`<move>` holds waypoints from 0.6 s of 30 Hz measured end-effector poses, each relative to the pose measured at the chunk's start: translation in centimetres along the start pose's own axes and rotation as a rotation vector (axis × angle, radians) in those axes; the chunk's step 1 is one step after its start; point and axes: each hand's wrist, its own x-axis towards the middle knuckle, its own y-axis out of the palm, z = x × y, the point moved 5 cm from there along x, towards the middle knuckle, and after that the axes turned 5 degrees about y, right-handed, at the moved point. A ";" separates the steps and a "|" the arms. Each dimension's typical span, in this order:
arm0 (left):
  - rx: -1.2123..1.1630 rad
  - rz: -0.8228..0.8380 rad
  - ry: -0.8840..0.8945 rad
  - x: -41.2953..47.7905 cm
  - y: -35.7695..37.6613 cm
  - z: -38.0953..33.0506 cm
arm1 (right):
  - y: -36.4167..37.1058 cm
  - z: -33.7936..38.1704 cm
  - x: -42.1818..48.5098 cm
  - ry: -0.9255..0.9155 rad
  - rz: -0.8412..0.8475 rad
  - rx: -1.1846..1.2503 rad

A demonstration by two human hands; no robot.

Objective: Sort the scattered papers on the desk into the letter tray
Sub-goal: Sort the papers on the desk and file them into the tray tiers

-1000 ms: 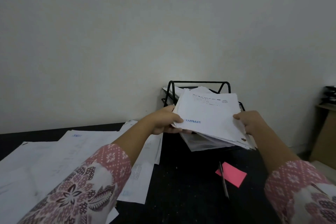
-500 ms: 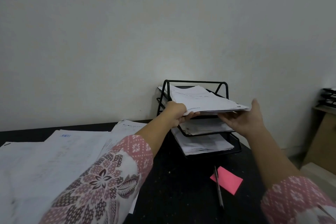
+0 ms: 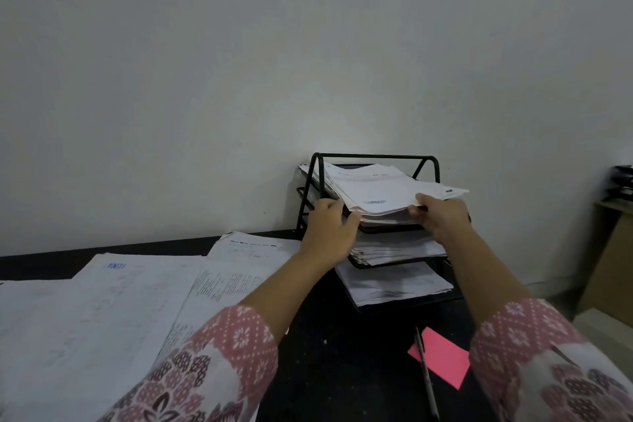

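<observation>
- In the head view, a black wire letter tray (image 3: 376, 156) with three tiers is seen at the back of the dark bench (image 3: 342, 370), close against the pale wall (image 3: 308, 44)
- A stack of papers (image 3: 380, 193) is held in the top tier, with its near edge jutting out over the front of the tray and one far-right corner sticking out past the frame
- The left grip (image 3: 329, 233) is closed on the near-left corner of the stack, the fingers being curled at its side
- The right grip (image 3: 442, 219) is closed on the near-right edge of the same stack, with the thumb laid on top and the fingers tucked beneath
- The middle tier is filled by a second pile of sheets (image 3: 400, 247), and a third pile (image 3: 394, 284) is carried in the bottom tier
- Loose papers (image 3: 102, 312) are spread, overlapping, over the left part of the bench, reaching up to just beside the tray's left foot
- A pink note (image 3: 445, 360) is seen on the bench in front of the tray, and a pen (image 3: 424, 377) is laid across its left edge
- Both forearms are covered by pink patterned sleeves (image 3: 212, 367)
- At the right margin a wooden cabinet (image 3: 613, 250) is shown, with a dark object on it that cannot be made out
</observation>
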 end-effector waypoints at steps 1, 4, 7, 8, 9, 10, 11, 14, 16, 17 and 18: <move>0.005 -0.002 0.030 -0.2 0.0 0.0 | 0.1 0.0 0.4 0.002 -0.016 -0.031; 0.005 -0.022 0.067 -0.5 0.0 0.2 | 0.4 0.0 1.3 0.002 -0.059 -0.163; 0.024 -0.011 0.082 -0.4 0.1 0.3 | 0.7 0.0 1.9 -0.006 -0.079 -0.279; 0.034 -0.009 0.089 -0.4 0.1 0.2 | 0.8 0.0 2.0 -0.003 -0.085 -0.308; 0.043 -0.004 0.096 -0.4 0.1 0.2 | 0.7 0.0 2.1 0.003 -0.091 -0.320; 0.049 0.005 0.099 -0.4 0.1 0.2 | 0.6 0.0 2.2 0.011 -0.094 -0.324; 0.049 0.016 0.098 -0.4 0.0 0.3 | 0.6 0.0 2.1 0.010 -0.093 -0.323; 0.031 0.042 0.094 -0.6 -0.3 0.9 | 0.5 0.3 1.2 -0.046 -0.083 -0.292; 0.028 0.034 0.089 -1.3 -0.9 1.5 | 0.5 0.1 0.3 -0.090 -0.147 -0.251; 0.030 0.029 0.084 -1.7 -1.3 2.0 | 0.7 -0.1 -0.3 -0.123 -0.189 -0.235; 0.030 0.023 0.082 -2.3 -1.8 2.5 | 1.2 -0.4 -1.1 -0.166 -0.216 -0.231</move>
